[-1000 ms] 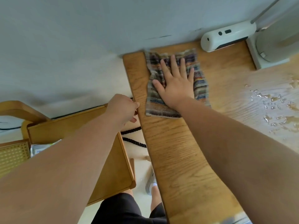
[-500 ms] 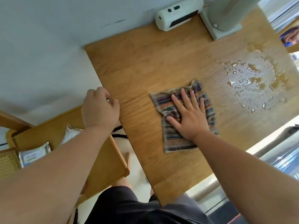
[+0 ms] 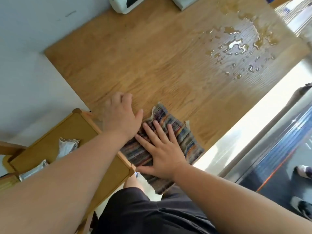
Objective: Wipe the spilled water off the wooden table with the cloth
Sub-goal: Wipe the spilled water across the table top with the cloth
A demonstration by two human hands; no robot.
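Cloth point(image 3: 170, 132) dragged to near table point(image 3: 152, 56) edge | right hand point(image 3: 162, 154) flat on cloth | left hand point(image 3: 120, 115) loosely curled, empty | water point(image 3: 236, 46) untouched

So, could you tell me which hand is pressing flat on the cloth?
The right hand, fingers spread on the striped cloth; the left hand rests on bare table.

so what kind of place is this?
Probably a home or small office: light wooden table against a pale wall, white plastic appliance at the back, wooden chair with foil packets.
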